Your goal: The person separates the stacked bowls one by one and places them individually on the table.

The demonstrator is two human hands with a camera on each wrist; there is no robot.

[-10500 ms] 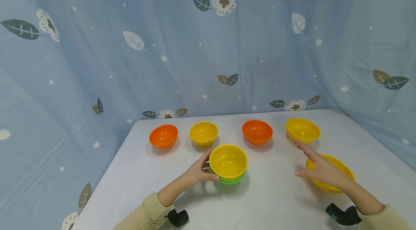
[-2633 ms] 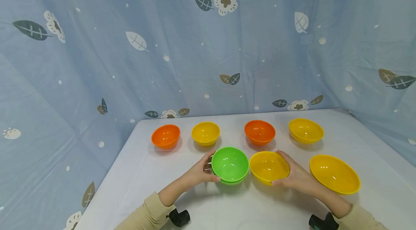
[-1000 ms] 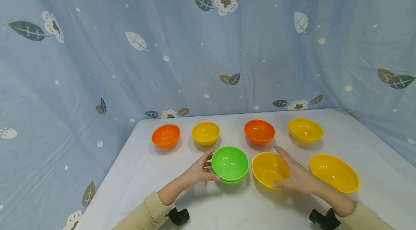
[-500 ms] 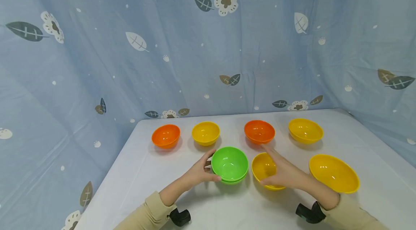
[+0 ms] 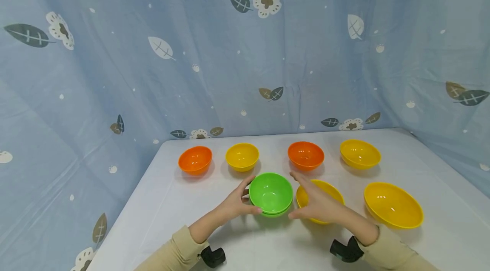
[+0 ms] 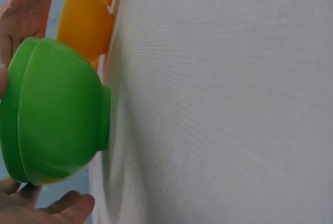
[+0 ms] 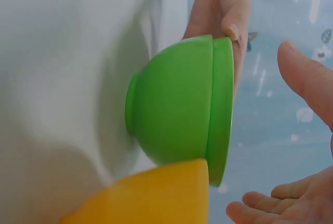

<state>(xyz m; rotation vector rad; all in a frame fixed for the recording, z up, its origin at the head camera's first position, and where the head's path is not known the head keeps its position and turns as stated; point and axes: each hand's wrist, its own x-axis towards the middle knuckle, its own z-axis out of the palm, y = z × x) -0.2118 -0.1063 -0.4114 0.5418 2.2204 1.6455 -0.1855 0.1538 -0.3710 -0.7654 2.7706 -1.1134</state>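
Two nested green bowls (image 5: 270, 194) stand upright on the white table at the middle, one inside the other. My left hand (image 5: 234, 203) grips them from the left, thumb at the near side of the rim and fingers behind. Close to their right side, my right hand (image 5: 320, 203) is spread with thumb and fingers apart, holding nothing. Beneath and behind that hand is a yellow bowl (image 5: 330, 190), partly covered by it in the head view. The right wrist view shows the green stack (image 7: 177, 104) beyond the yellow bowl (image 7: 161, 198), with a gap to the right fingers (image 7: 302, 198).
Along the back are an orange bowl (image 5: 195, 161), a small yellow bowl (image 5: 242, 157), another orange bowl (image 5: 305, 156) and a yellow bowl (image 5: 360, 154). A large yellow bowl (image 5: 393, 205) sits at the right. A blue patterned curtain (image 5: 214, 71) hangs behind the table.
The yellow bowl formerly atop the green stack now stands to its right. My right hand released it and moved left towards the green bowls. My left hand kept its grip.
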